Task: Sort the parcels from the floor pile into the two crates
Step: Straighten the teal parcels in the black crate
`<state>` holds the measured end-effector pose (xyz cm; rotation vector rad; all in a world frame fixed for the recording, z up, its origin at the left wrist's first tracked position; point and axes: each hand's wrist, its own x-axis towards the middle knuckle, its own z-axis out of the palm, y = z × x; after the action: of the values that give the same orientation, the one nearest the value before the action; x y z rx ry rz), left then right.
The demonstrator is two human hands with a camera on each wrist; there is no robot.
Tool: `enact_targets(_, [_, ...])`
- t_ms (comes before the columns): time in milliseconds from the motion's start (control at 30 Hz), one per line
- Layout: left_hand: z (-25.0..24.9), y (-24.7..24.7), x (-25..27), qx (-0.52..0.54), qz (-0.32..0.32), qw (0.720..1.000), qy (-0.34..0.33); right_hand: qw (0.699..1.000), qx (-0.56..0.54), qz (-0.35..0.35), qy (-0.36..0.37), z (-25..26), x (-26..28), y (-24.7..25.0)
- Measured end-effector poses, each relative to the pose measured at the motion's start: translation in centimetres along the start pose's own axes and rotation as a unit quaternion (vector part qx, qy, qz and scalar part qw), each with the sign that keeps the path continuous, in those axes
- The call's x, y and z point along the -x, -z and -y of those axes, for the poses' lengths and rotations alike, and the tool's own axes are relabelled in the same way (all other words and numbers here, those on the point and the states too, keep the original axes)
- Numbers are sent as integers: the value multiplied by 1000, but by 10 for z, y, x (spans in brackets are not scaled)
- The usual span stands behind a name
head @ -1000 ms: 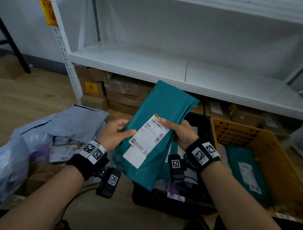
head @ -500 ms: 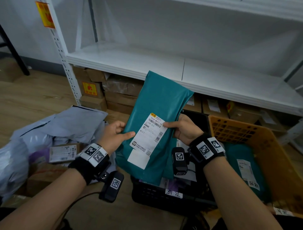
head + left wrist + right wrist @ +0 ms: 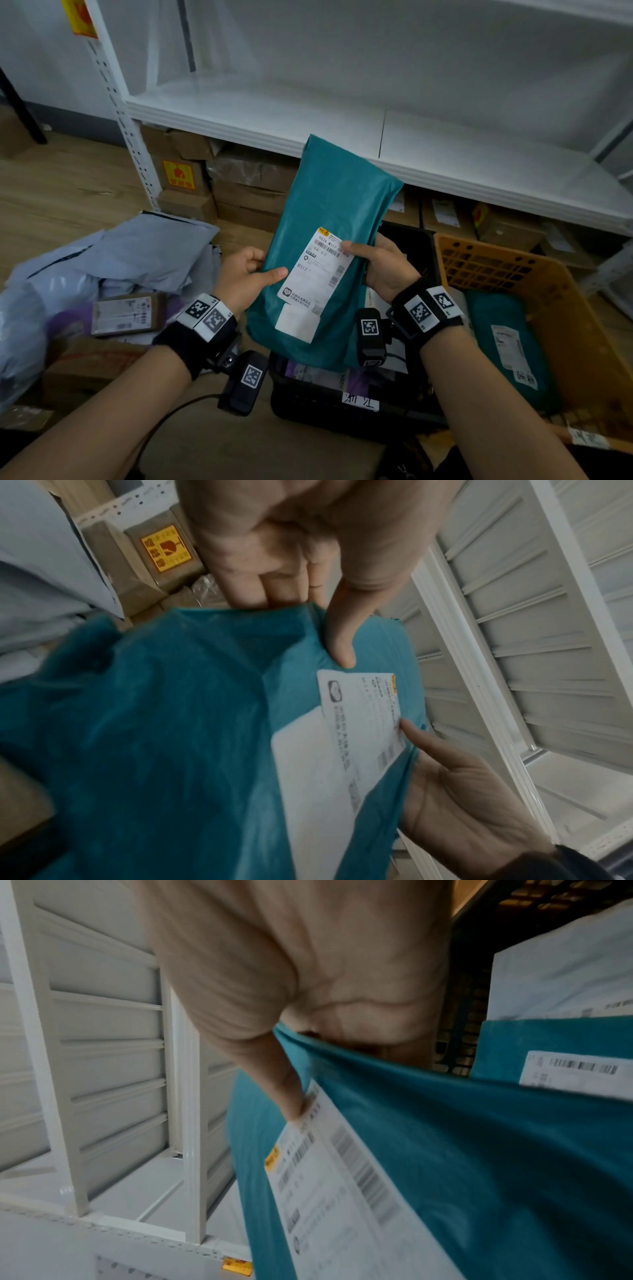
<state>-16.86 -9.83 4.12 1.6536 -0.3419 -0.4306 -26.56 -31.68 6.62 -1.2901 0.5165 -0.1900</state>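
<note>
From the head view, the left hand [image 3: 245, 274] and right hand [image 3: 383, 265] each pinch a side of the teal parcel [image 3: 329, 212], held upright above the black crate [image 3: 308, 397]; the orange crate [image 3: 579, 329] lies at 3 o'clock, the floor pile [image 3: 113, 260] at 9 o'clock. The left wrist view shows the thumb pressing the teal parcel just above its label [image 3: 356, 723]. The right wrist view shows the thumb on the label's corner.
</note>
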Motion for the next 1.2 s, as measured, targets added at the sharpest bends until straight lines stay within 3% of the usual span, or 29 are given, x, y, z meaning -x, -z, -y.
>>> enact_targets(100, [5, -16, -8, -34, 30, 998, -38, 998, 10, -59, 7, -8, -5, 18])
enact_targets(200, [21, -27, -18, -154, 77, 982, -78, 980, -27, -192, 32, -9, -16, 58])
enact_targets(267, [36, -30, -26, -284, 119, 948, -77, 962, -38, -269, 17, -8, -24, 95])
enact_targets(367, [60, -30, -35, -406, 174, 897, -27, 950, -15, -309, -48, -24, -39, 140])
enact_targets(533, [80, -32, -47, -399, 240, 883, 57, 951, 27, -255, -171, -83, -76, 129])
enact_targets(733, [87, -33, -58, -391, 230, 890, 50, 958, 110, -204, -169, -114, -119, 72])
enact_targets(767, [88, -32, -57, -383, 229, 893, 54, 942, 206, -205, -168, -114, -125, 70])
enact_targets(833, [91, -31, -57, -365, 224, 901, 62, 846, 474, -189, -154, -115, -130, 71])
enact_targets(867, [92, -30, -57, -355, 219, 907, 64, 801, 563, -162, -122, -117, -129, 71])
enact_targets(900, [94, -29, -57, -345, 212, 912, 65, 778, 610, -120, -92, -119, -129, 70])
enact_targets(967, [97, -29, -56, -322, 203, 922, 65, 748, 658, -3, -87, -130, -131, 67])
enact_targets(1033, [99, -29, -54, -303, 203, 929, 60, 723, 674, 80, -128, -144, -137, 64])
enact_targets(1100, [99, -29, -54, -298, 206, 931, 53, 707, 681, 110, -154, -157, -149, 63])
enact_targets(1200, [98, -29, -53, -305, 206, 929, 46, 694, 695, 99, -159, -178, -159, 65])
